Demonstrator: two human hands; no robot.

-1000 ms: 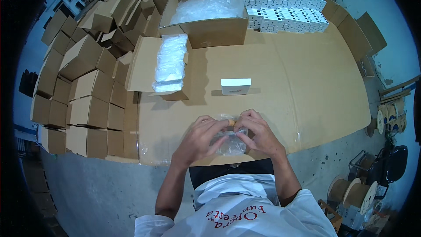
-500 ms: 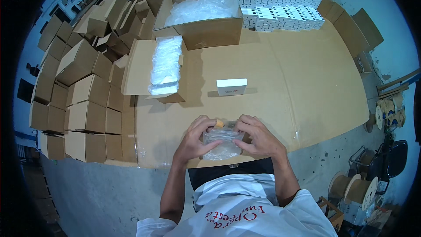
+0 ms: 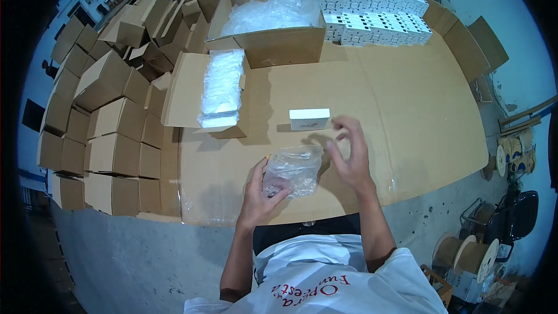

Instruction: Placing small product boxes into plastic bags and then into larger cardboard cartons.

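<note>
My left hand (image 3: 260, 193) grips the left side of a clear plastic bag (image 3: 295, 170) at the near side of the cardboard-covered table, thumb over the bag. A small orange spot shows at its index fingertip. My right hand (image 3: 351, 154) is off the bag, fingers apart and slightly curled, with nothing visible in it. Its fingertips are close to the right end of a small white box (image 3: 309, 119), which stands on the table beyond the bag. Whether they touch the box cannot be made out.
An open carton (image 3: 225, 128) holds a row of plastic-wrapped packs (image 3: 222, 88). Behind it a larger carton (image 3: 279, 49) is full of clear bags. White boxes (image 3: 372, 9) are stacked at the far right. Several brown cartons (image 3: 116, 154) are piled along the left.
My right hand has let go of the bag and moved forward to beside the white box. The bag now lies more spread out, with my left hand still on it.
</note>
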